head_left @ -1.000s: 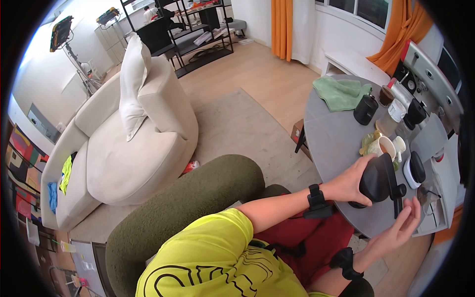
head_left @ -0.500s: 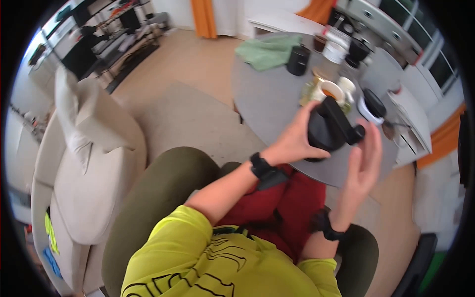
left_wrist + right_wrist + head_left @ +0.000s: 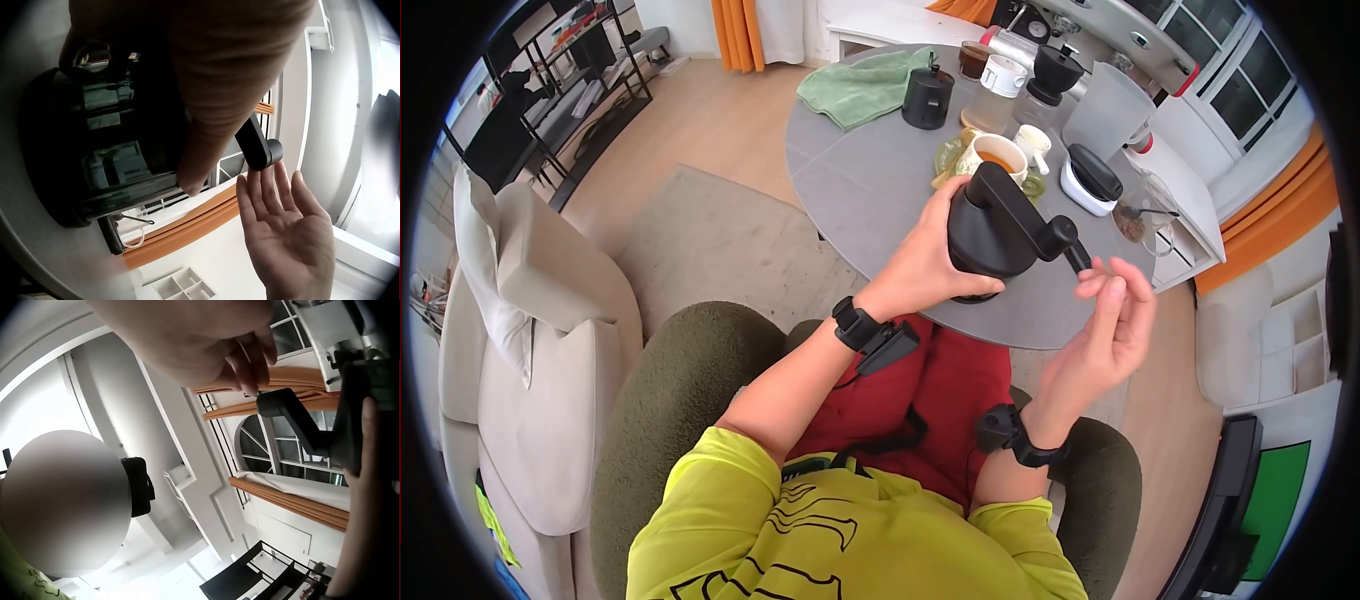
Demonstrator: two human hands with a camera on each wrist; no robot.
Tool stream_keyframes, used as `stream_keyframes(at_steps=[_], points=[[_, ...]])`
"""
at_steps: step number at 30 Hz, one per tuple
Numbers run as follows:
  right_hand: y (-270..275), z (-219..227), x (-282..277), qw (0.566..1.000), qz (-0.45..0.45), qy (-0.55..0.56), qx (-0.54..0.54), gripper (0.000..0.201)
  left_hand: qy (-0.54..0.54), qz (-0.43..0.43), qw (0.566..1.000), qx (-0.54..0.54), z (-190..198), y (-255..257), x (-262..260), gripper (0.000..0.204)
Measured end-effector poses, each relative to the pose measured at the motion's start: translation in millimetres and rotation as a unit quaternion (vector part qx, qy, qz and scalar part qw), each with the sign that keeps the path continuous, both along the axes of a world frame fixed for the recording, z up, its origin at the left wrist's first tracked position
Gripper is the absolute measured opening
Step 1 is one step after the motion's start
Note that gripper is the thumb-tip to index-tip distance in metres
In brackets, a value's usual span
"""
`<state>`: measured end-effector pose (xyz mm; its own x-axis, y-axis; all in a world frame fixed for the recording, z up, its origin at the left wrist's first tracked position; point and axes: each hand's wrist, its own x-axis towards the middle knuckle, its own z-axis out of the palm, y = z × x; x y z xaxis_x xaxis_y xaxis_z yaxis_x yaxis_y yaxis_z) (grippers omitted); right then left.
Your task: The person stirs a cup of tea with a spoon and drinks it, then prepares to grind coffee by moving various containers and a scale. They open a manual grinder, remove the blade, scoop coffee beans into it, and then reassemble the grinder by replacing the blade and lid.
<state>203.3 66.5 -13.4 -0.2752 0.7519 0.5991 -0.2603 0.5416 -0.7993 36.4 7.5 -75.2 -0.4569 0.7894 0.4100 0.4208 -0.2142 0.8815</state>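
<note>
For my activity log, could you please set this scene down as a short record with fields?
Item in use: black hand-cranked device
Left grip: curled around the device's body
Right grip: fingers at the crank's outer end; contact unclear
Surface: gray table
Also on it: green cloth, black canister, cup of orange-brown liquid

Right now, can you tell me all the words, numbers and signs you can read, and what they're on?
None can be read for sure.
Yellow-green T-shirt: big black outlined lettering, too folded and cut off to read.
Black hand-crank device in the left hand: no writing shows.
Black canister: no writing I can make out.
</note>
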Motion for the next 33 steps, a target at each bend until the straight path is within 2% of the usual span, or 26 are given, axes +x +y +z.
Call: stream_keyframes(at_steps=[3,5,7,9,11,13,14,16,19,21,23,26,30,32,33], points=[[-7.4,4.8,-9.0,0.999,-0.034,0.017,-0.005,0.027,0.006,0.002,1.000,0.012,0.2,0.8,0.6,0.120],[-11.1,5.8,-20.2,0.998,0.019,0.032,0.047,0.027,-0.001,-0.004,1.000,0.014,-0.3,1.1,0.0,0.120],[-13.5,1.3,-11.7,0.999,0.027,-0.005,0.016,0.030,-0.008,-0.004,1.000,0.015,-0.7,1.2,-0.1,0.120],[-6.9,-0.5,-2.8,0.999,-0.001,-0.038,-0.038,0.033,-0.004,-0.005,1.000,0.008,-0.9,1.1,-0.7,0.120],[-3.8,-0.8,-3.2,0.999,0.008,-0.020,-0.050,0.038,0.006,0.005,1.000,0.010,-2.9,2.5,-1.1,0.120],[-2.4,-1.7,-13.0,0.997,0.035,-0.021,0.071,0.045,0.016,0.008,1.000,0.012,-2.7,2.8,0.7,0.120],[-2.3,-3.0,-15.2,0.994,0.053,-0.054,0.074,0.053,-0.006,0.011,1.000,0.024,-1.5,2.3,2.9,0.117],[1.0,-8.6,-23.0,0.994,0.073,-0.056,0.059,0.053,-0.026,0.013,0.999,0.039,-1.5,3.2,6.2,0.114],[7.4,-10.9,-29.9,0.994,0.095,-0.058,0.020,0.049,0.000,0.055,0.997,0.054,-7.0,5.6,17.4,0.112],[15.2,-10.9,-29.3,0.995,0.069,-0.066,0.016,0.045,0.014,0.120,0.989,0.083,-9.7,10.2,30.4,0.111],[22.6,-12.5,-30.2,0.996,0.069,-0.048,0.018,0.043,0.024,0.144,0.985,0.089,-10.5,15.8,41.6,0.111],[28.8,-11.0,-26.4,0.996,0.075,-0.041,0.004,0.040,0.058,0.232,0.966,0.099,-14.5,22.9,57.5,0.110],[28.5,-7.2,-19.8,0.997,0.068,-0.023,-0.016,0.042,0.058,0.213,0.970,0.102,-12.0,16.3,54.6,0.110],[30.7,-7.4,-15.6,0.996,0.081,-0.030,-0.009,0.040,0.018,0.114,0.991,0.069,-7.7,4.3,39.9,0.114],[30.5,-6.8,-14.6,0.997,0.078,-0.029,-0.011,0.040,0.019,0.111,0.991,0.067,-2.3,-1.4,32.4,0.114]])
